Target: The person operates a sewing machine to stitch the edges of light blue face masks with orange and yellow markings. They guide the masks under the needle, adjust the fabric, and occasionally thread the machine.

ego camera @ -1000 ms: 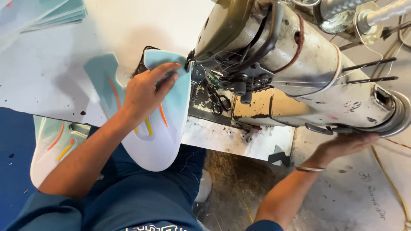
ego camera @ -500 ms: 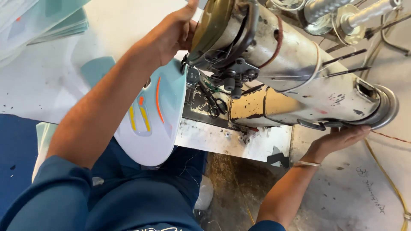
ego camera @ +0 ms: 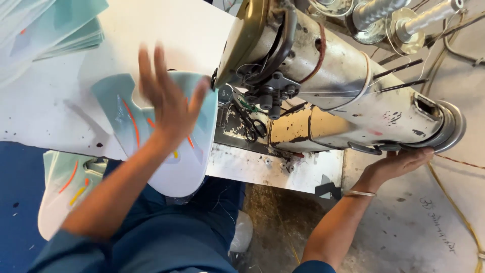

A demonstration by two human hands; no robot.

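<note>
Currently, sewing machine (ego camera: 333,96) sits on the white table (ego camera: 55,108); shoe upper (ego camera: 172,146) lies at the needle end, overhanging the table edge. Left hand (ego camera: 169,98) hovers over it, fingers spread, gripping nothing. Right hand (ego camera: 399,164) cups the handwheel (ego camera: 449,126) from below, loosely open. Looks like positioning; feeding calls for pressing the upper flat.

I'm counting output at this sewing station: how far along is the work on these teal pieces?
Possibly done: one teal-and-white shoe panel with orange stripes hangs off the table edge at lower left. In hand: a like panel lies at the worn cream sewing machine; the blurred left hand is open above it, and the right hand rests under the metal handwheel. Left: a stack of teal cut pieces waits.
</note>
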